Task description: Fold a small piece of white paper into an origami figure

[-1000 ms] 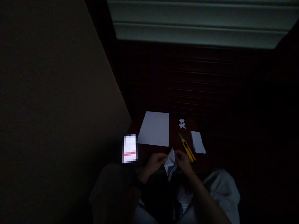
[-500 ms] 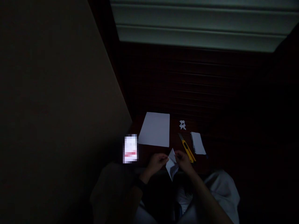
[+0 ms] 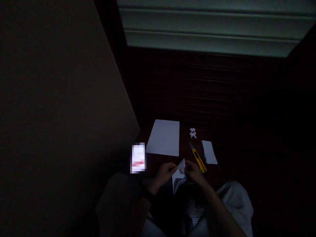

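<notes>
A folded piece of white paper (image 3: 179, 177), pointed at its top and bottom, is held up near the table's front edge. My left hand (image 3: 168, 171) pinches its left side between thumb and fingers. On the opposite side, my right hand (image 3: 192, 170) grips the paper's upper right edge, with the fingertips partly hidden in the dark. Just beyond my right hand lies a yellow utility knife (image 3: 198, 159) with its blade pointing away from me. A large white sheet (image 3: 164, 137) lies flat beyond my hands.
Small folded paper pieces (image 3: 193, 133) lie at the back of the dark table. Right of the knife is a stack of white paper slips (image 3: 209, 152). A bright, pixelated screen-like rectangle (image 3: 138, 158) is at the left. A wall (image 3: 74, 98) rises on the left side.
The folded paper has tilted, its lower point swinging left and its top point shifting slightly right. Both hands keep their hold in nearly the same place.
</notes>
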`<state>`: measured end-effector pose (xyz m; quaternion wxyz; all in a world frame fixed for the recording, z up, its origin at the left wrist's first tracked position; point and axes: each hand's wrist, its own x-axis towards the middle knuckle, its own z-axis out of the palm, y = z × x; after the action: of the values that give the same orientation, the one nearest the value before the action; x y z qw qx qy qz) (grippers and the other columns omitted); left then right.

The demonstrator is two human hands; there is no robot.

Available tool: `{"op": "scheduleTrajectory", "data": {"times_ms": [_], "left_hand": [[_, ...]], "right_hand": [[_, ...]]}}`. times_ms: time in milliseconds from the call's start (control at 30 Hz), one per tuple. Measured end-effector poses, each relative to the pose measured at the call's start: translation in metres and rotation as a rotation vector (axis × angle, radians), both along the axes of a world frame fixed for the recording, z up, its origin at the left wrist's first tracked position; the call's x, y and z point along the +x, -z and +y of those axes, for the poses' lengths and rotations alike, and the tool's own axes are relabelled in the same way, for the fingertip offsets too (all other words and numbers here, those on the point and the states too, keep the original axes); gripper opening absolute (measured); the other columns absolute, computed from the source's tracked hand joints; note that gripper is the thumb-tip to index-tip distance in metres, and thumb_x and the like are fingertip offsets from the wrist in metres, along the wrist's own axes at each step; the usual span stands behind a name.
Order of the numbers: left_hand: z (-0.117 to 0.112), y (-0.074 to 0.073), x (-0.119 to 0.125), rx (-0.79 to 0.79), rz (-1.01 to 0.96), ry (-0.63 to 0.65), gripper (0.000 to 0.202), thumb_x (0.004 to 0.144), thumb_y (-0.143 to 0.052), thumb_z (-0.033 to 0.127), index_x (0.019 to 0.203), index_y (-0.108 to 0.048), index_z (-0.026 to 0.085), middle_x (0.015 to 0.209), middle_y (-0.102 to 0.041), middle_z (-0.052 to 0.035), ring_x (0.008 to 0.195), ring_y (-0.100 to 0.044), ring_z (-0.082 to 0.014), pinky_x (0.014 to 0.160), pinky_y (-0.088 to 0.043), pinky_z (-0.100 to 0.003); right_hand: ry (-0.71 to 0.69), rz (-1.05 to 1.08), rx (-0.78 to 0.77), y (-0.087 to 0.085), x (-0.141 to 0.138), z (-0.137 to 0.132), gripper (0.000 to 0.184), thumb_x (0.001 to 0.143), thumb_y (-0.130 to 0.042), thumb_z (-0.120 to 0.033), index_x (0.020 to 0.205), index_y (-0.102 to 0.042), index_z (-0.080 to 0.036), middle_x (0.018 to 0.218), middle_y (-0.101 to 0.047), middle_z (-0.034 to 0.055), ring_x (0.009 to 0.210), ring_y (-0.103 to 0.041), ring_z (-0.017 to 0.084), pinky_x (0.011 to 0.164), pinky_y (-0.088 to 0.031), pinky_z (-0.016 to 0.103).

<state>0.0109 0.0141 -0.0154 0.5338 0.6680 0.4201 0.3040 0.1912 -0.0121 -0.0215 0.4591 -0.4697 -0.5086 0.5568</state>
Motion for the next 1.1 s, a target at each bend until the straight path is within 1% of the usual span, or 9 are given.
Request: {"op": "scheduleTrajectory", "data": {"times_ms": [100,200,300,467,667,767,867,1000,1100], "left_hand": [[0.0,0.0,0.001,0.014,0.006,-0.002,0.027,0.078,-0.049,0.035,0.08,-0.063,0.012,0.078,-0.065,-0.0053,0.071,-0.058,-0.0157,0.064,-0.042,-0.023],[-0.001,-0.001,0.001,0.013,-0.002,0.004,0.027,0.079,-0.048,0.035,0.079,-0.062,0.012,0.077,-0.064,-0.0047,0.07,-0.058,-0.0151,0.062,-0.041,-0.022],[-0.002,-0.001,0.001,0.016,0.002,-0.008,0.026,0.079,-0.048,0.035,0.079,-0.062,0.013,0.076,-0.064,-0.0043,0.069,-0.058,-0.0148,0.06,-0.041,-0.022],[-0.002,0.003,0.003,0.02,-0.005,0.004,0.023,0.08,-0.046,0.027,0.08,-0.063,0.013,0.077,-0.065,-0.0053,0.071,-0.059,-0.0152,0.063,-0.043,-0.023],[-0.002,0.004,0.002,-0.017,-0.08,0.014,0.019,0.073,-0.052,0.018,0.088,-0.064,0.012,0.087,-0.066,-0.0083,0.078,-0.06,-0.0166,0.069,-0.045,-0.024],[-0.001,0.002,0.001,-0.042,-0.072,0.012,0.019,0.072,-0.055,0.019,0.088,-0.062,0.012,0.079,-0.066,-0.0073,0.07,-0.061,-0.0154,0.063,-0.045,-0.023],[0.001,0.003,0.0,-0.071,-0.051,-0.014,0.017,0.07,-0.058,0.021,0.084,-0.06,0.012,0.07,-0.065,-0.0049,0.062,-0.059,-0.0139,0.055,-0.042,-0.021],[0.003,0.004,0.001,-0.058,-0.035,-0.047,0.014,0.067,-0.062,0.024,0.075,-0.06,0.012,0.068,-0.064,-0.0033,0.061,-0.058,-0.013,0.054,-0.041,-0.02],[0.002,0.006,0.002,-0.047,-0.008,-0.062,0.016,0.068,-0.061,0.028,0.072,-0.061,0.013,0.066,-0.063,-0.003,0.06,-0.057,-0.0128,0.052,-0.04,-0.02]], "right_hand": [[0.024,0.063,-0.012,-0.002,0.001,-0.001,0.041,0.071,-0.058,-0.022,0.112,-0.05,-0.021,0.075,-0.06,-0.0003,0.063,-0.055,0.014,0.056,-0.042,0.024],[0.017,0.066,-0.003,-0.005,0.0,-0.002,0.047,0.072,-0.058,-0.021,0.117,-0.045,-0.022,0.073,-0.059,-0.0013,0.061,-0.054,0.013,0.054,-0.041,0.023],[0.03,0.007,0.004,-0.006,-0.001,-0.001,0.047,0.071,-0.061,-0.024,0.116,-0.046,-0.021,0.074,-0.059,-0.0005,0.064,-0.055,0.014,0.056,-0.043,0.024],[0.016,-0.091,0.017,-0.008,-0.004,-0.003,0.051,0.07,-0.064,-0.028,0.116,-0.046,-0.021,0.079,-0.059,0.0012,0.071,-0.056,0.016,0.06,-0.045,0.026],[0.01,-0.179,0.027,-0.012,-0.004,-0.006,0.053,0.069,-0.065,-0.027,0.118,-0.045,-0.023,0.08,-0.059,0.0005,0.07,-0.056,0.016,0.059,-0.044,0.025],[-0.006,-0.175,0.024,-0.012,-0.003,-0.005,0.056,0.066,-0.067,-0.024,0.118,-0.046,-0.023,0.079,-0.059,-0.0002,0.069,-0.055,0.016,0.059,-0.044,0.025],[-0.028,-0.158,0.022,-0.011,-0.001,-0.003,0.055,0.064,-0.069,-0.023,0.116,-0.048,-0.022,0.077,-0.059,-0.0007,0.069,-0.056,0.016,0.062,-0.044,0.026],[-0.07,-0.115,0.017,-0.012,0.0,-0.004,0.049,0.064,-0.068,-0.022,0.111,-0.052,-0.021,0.075,-0.06,-0.0009,0.068,-0.056,0.015,0.061,-0.043,0.025],[-0.075,-0.107,0.006,-0.009,-0.001,-0.004,0.039,0.065,-0.067,-0.022,0.103,-0.058,-0.019,0.075,-0.061,-0.0005,0.066,-0.056,0.014,0.059,-0.042,0.024]]}}
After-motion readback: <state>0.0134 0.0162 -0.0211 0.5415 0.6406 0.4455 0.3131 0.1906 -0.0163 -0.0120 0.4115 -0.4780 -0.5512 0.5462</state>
